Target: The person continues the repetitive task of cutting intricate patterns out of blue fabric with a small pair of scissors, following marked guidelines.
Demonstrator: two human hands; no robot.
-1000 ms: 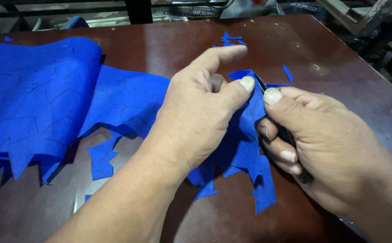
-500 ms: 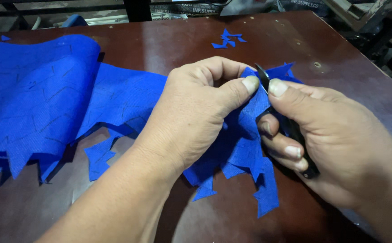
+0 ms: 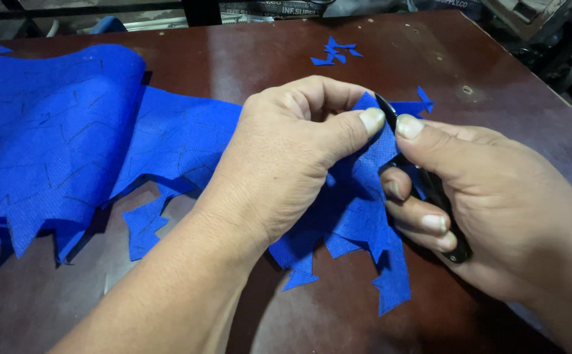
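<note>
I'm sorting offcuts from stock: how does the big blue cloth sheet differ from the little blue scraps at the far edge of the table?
The blue cloth sheet is large, draped in folds and pinched by the left hand; the blue scraps are tiny, flat and untouched. The sheet's edge is jagged; the scraps are loose slivers. Both share colour.

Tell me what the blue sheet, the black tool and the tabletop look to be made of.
Blue sheet: likely nonwoven fabric, matte, with a fine dimpled texture and soft folds.
Black tool: probably metal or hard plastic, glossy; mostly hidden in the right hand.
Tabletop: apparently dark brown laminate or varnished wood, smooth with glare.
</note>
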